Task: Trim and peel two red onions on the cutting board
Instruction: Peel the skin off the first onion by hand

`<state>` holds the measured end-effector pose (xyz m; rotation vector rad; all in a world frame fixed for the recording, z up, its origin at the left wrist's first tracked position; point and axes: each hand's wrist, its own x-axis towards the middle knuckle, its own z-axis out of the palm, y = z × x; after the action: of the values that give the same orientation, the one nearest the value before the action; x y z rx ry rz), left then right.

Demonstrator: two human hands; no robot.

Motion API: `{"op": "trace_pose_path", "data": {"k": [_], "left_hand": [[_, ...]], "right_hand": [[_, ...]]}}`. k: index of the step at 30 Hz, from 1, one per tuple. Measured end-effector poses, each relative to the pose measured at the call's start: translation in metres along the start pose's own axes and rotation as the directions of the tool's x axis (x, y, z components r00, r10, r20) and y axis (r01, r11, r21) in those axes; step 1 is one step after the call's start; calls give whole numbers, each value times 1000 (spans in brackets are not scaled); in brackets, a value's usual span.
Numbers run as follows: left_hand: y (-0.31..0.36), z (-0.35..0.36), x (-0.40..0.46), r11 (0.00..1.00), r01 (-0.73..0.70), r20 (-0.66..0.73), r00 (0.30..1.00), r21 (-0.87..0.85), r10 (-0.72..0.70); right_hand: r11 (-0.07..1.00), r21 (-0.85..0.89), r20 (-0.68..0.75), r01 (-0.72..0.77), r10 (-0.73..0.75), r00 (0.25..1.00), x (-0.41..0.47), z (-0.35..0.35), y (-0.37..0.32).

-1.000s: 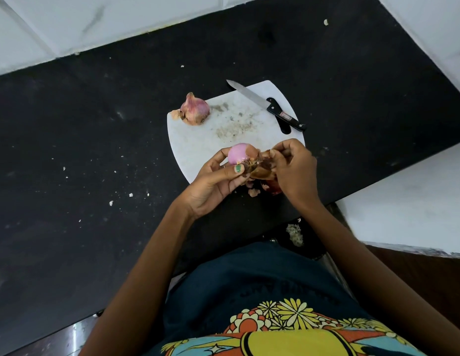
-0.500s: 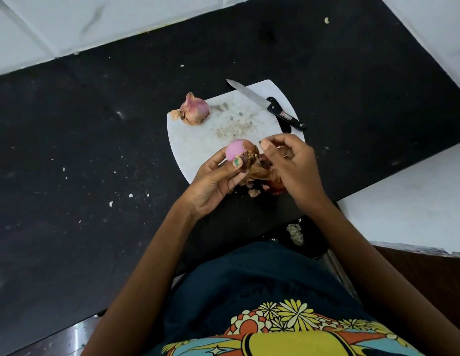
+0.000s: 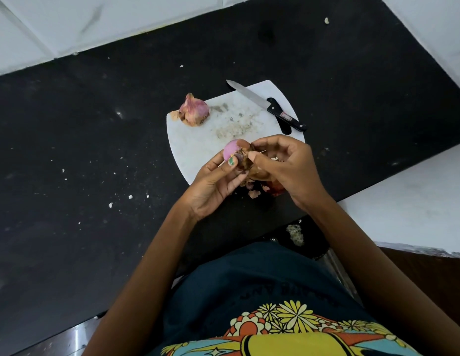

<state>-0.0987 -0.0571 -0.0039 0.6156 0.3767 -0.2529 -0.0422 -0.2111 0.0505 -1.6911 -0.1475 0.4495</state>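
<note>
Pink onion (image 3: 232, 150) in hands, peeled end up-left.

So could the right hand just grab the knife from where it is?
Probably yes, but not yet. The knife lies bare on the far part of the cutting board, just beyond the right hand, with nothing between. That hand is busy pinching skin on the onion and must let go first.

Counter (image 3: 95, 155): black, flecked with small pale crumbs. Wall tiles (image 3: 69, 24): white, along the far edge and at the right. White ledge (image 3: 416, 201): right of the counter, lower. Shirt (image 3: 262, 304): dark blue, with yellow and orange flower print.
</note>
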Motion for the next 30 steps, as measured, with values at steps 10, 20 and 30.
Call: {"op": "trace_pose_path", "data": {"k": [10, 20, 30], "left_hand": [[0, 0, 2, 999, 31, 28, 999, 19, -32], [3, -5, 5, 999, -5, -23, 1000, 44, 6], [3, 1, 3, 996, -26, -46, 999, 90, 30]], "right_hand": [[998, 7, 100, 59, -59, 993, 5, -8, -2], [946, -319, 257, 55, 31, 966, 6, -24, -1], [931, -355, 14, 80, -81, 997, 3, -10, -10]]}}
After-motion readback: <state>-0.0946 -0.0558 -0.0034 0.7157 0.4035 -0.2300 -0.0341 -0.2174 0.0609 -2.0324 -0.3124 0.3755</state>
